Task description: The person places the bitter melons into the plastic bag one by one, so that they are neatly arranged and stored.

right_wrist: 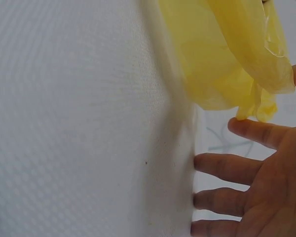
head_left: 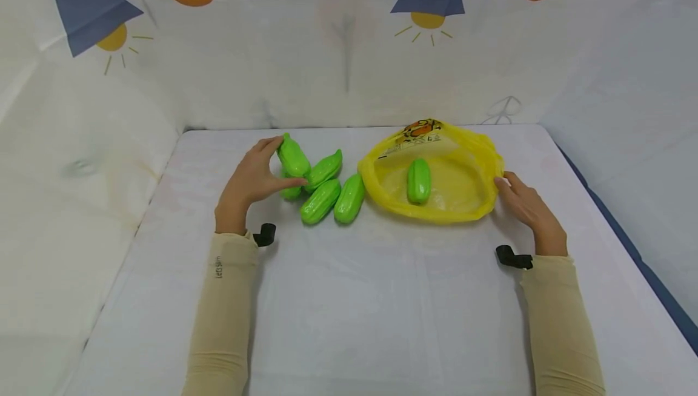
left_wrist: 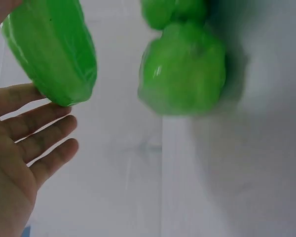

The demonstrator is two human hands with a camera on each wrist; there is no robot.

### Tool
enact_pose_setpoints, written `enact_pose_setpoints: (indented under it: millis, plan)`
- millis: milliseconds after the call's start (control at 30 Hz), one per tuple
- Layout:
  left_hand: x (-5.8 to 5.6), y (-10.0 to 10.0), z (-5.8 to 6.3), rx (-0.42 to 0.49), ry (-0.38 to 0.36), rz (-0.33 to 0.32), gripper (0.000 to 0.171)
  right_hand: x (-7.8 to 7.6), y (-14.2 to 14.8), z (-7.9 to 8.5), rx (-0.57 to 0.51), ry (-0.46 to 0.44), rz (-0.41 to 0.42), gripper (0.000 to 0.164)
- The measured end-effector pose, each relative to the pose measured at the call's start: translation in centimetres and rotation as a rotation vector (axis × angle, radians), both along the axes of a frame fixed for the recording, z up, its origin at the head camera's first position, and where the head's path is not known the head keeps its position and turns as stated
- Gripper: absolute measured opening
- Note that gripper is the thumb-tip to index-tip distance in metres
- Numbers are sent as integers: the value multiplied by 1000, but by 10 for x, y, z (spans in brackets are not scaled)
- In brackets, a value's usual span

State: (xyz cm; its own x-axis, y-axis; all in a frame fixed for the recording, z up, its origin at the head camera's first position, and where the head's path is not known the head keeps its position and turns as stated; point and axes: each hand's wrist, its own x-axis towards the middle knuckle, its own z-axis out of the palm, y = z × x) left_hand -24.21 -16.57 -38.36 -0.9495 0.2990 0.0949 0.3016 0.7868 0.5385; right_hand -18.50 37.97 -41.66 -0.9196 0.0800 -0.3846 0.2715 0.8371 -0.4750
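My left hand point(head_left: 248, 172) holds a glossy green gourd point(head_left: 293, 155) between thumb and fingers. In the left wrist view that gourd point(left_wrist: 54, 54) hangs tilted, its lower end against the fingertips. Several similar gourds point(head_left: 320, 202) lie close by on the table, one partly hidden behind the thumb. A yellow plastic bag point(head_left: 436, 215) lies to their right, its mouth spread wide, with a single gourd point(head_left: 418, 182) inside. With thumb and index finger my right hand point(head_left: 526, 202) pinches the bag's right rim; its other fingers are spread, as the right wrist view shows.
The white-covered table point(head_left: 382, 299) ends at the back against a white sheet point(head_left: 305, 75) printed with shapes. White sheets also hang at both sides. A dark blue strip point(head_left: 616, 232) runs along the right edge.
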Motion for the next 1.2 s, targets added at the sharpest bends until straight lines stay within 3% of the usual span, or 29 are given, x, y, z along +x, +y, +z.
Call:
enact_pose_setpoints:
  millis: [267, 500, 867, 1200]
  plan:
    - [10, 44, 4, -62, 138, -92, 112, 0, 1, 0, -1, -4, -1, 85]
    - [14, 67, 6, -154, 209, -160, 113, 0, 0, 0, -2, 14, 12, 85]
    - [5, 106, 16, -231, 217, -271, 114, 0, -1, 0, 2, -13, -5, 88]
    - [6, 131, 29, -261, 218, -332, 114, 0, -1, 1, 14, -5, -4, 86]
